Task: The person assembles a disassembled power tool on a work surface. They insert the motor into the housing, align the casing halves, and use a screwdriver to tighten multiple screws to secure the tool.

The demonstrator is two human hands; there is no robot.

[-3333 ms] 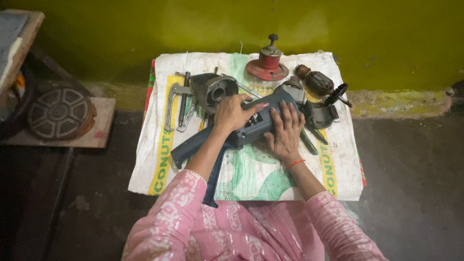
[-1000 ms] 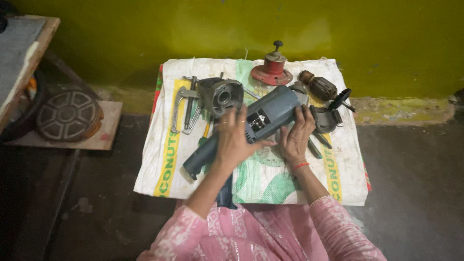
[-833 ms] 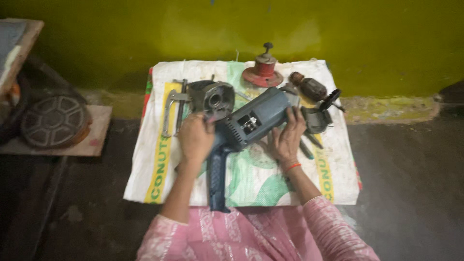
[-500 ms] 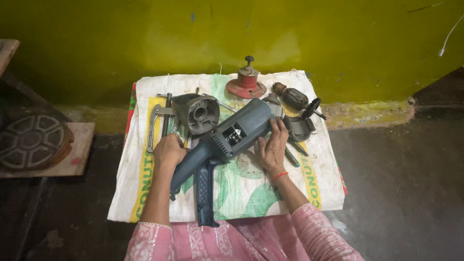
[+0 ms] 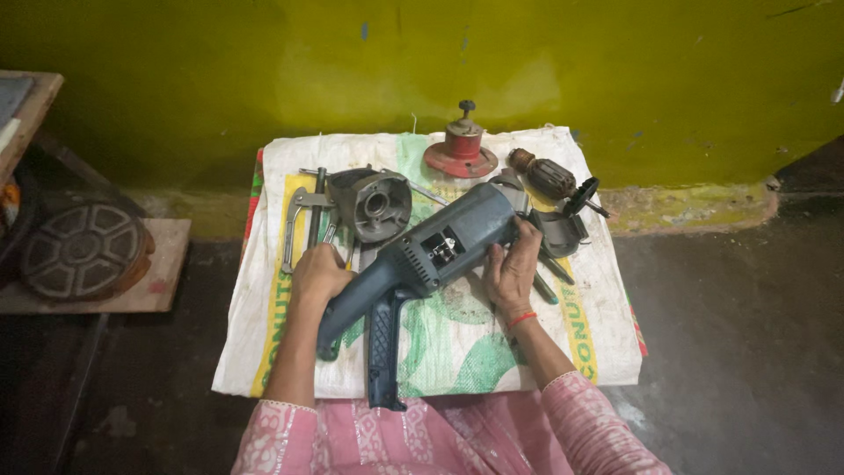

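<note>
From the head camera, the person in pink sleeves has both hands on a large blue-grey angle grinder body (image 5: 422,264) lying slantwise on a woven sack (image 5: 440,352) spread over the floor. The left hand (image 5: 318,274) is clenched over the rear of the housing, just above where the black side handle (image 5: 382,352) juts down toward the person. The right hand (image 5: 510,273) (a red thread shows at its wrist) presses its fingers against the front end of the housing, grasping it from the far side.

Just beyond the left grip sits a grey gear housing (image 5: 374,204), with a gear puller (image 5: 303,220) beside it. Past the right grip lie a copper-wound armature (image 5: 545,178) and a dark guard piece (image 5: 563,233); a red round stand (image 5: 462,151) sits near the wall.

Half a second ago the left hand sat lower along the rear handle; it has since closed higher on the body, and the grinder lies much as before.
</note>
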